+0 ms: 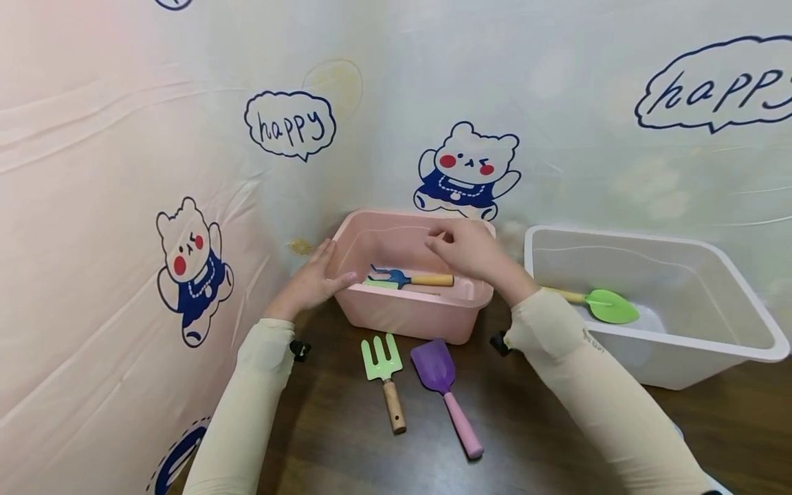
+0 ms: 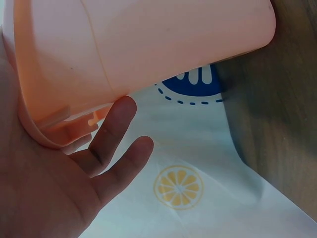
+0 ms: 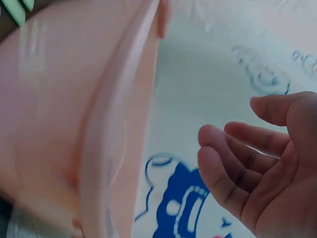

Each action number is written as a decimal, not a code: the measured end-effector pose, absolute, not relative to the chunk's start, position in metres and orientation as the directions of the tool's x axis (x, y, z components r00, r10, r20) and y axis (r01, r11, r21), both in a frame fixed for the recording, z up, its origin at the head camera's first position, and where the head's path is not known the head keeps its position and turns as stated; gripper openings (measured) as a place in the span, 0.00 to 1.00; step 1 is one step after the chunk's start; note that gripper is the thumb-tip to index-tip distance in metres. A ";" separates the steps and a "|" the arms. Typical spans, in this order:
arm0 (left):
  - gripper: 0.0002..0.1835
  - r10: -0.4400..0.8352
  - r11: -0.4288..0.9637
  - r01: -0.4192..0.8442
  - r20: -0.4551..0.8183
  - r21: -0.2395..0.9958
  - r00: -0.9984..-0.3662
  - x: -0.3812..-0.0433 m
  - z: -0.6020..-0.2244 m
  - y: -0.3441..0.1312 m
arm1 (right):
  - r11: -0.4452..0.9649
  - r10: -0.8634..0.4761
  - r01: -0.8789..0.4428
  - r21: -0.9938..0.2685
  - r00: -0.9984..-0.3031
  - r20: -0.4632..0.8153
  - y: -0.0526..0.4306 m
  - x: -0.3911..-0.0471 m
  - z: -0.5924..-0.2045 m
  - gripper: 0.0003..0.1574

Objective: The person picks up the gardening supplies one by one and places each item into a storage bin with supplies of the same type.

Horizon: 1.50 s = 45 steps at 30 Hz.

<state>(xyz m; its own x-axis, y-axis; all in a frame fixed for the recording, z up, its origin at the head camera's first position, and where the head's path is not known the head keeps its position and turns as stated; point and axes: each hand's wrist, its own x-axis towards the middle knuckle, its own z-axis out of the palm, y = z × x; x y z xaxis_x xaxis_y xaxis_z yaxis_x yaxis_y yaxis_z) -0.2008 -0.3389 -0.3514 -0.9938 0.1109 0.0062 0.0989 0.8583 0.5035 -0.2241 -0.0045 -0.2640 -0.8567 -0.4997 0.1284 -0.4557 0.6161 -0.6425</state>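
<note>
My left hand [image 1: 307, 280] holds the left rim of a pink plastic bin [image 1: 402, 313], its thumb over the front-left corner. In the left wrist view, fingers [image 2: 114, 126] spread along the bin's outer side. Over the bin's right end hangs my right hand [image 1: 470, 249], fingers loosely bent and holding nothing. Inside the bin lies a small blue hand rake [image 1: 399, 277] with a yellow handle, with a light green tool [image 1: 380, 282] partly hidden by the front wall. A green hand fork [image 1: 385, 378] and a purple shovel [image 1: 436, 368] with a pink handle lie before the bin.
To the right stands a white bin [image 1: 687, 344] with a green trowel [image 1: 611, 306] in it. A printed cloth [image 1: 396, 82] hangs behind and at the left. Everything stands on a dark wooden table [image 1: 346, 447].
</note>
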 end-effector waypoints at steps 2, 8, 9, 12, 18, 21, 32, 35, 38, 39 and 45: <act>0.60 0.115 0.857 0.104 0.009 0.504 -0.993 -0.201 -0.352 -0.339 | 0.572 -0.518 -0.495 -0.655 -0.836 0.179 -0.006 -0.209 -0.269 0.14; 0.59 0.118 0.855 0.108 0.013 0.507 -0.993 -0.202 -0.353 -0.338 | 0.417 -0.634 -0.606 -0.677 -0.728 0.261 -0.017 -0.165 -0.295 0.09; 0.58 0.119 0.854 0.109 0.014 0.509 -0.993 -0.202 -0.353 -0.338 | 0.409 -0.659 -0.622 -0.668 -0.708 0.255 -0.020 -0.158 -0.301 0.10; 0.57 0.124 0.852 0.113 0.014 0.512 -0.992 -0.202 -0.355 -0.339 | 0.416 -0.716 -0.664 -0.622 -0.660 0.226 -0.029 -0.138 -0.322 0.11; 0.58 0.117 0.850 0.105 0.010 0.515 -0.993 -0.203 -0.357 -0.340 | 0.506 -0.737 -0.663 -0.551 -0.665 0.124 -0.050 -0.102 -0.375 0.18; 0.56 0.118 0.850 0.107 0.011 0.516 -0.993 -0.204 -0.358 -0.341 | 0.564 -0.713 -0.655 -0.502 -0.694 0.105 -0.058 -0.087 -0.402 0.21; 0.58 0.130 0.851 0.117 0.010 0.511 -0.991 -0.205 -0.357 -0.342 | 0.774 -0.591 -0.579 -0.258 -0.806 0.033 -0.072 -0.054 -0.443 0.36; 0.59 0.126 0.848 0.113 0.009 0.517 -0.992 -0.204 -0.357 -0.342 | 0.791 -0.578 -0.569 -0.224 -0.816 0.029 -0.072 -0.051 -0.444 0.32; 0.58 0.122 0.849 0.108 0.007 0.518 -0.993 -0.203 -0.356 -0.341 | 0.794 -0.582 -0.574 -0.199 -0.813 0.024 -0.071 -0.051 -0.446 0.26; 0.58 0.123 0.849 0.109 0.008 0.517 -0.992 -0.203 -0.356 -0.341 | 0.795 -0.582 -0.574 -0.198 -0.813 0.018 -0.071 -0.051 -0.446 0.25; 0.58 0.130 0.848 0.116 0.008 0.517 -0.991 -0.203 -0.354 -0.341 | 0.802 -0.582 -0.567 -0.187 -0.813 -0.027 -0.068 -0.052 -0.447 0.18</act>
<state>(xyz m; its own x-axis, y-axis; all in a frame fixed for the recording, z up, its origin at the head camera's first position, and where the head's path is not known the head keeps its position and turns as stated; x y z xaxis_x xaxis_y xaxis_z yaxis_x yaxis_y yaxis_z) -0.2027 -0.3414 -0.3536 -0.9914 0.1304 0.0077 0.1156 0.8479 0.5175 -0.0522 -0.0681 -0.4465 -0.8130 -0.5817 -0.0273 -0.5674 0.8019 -0.1872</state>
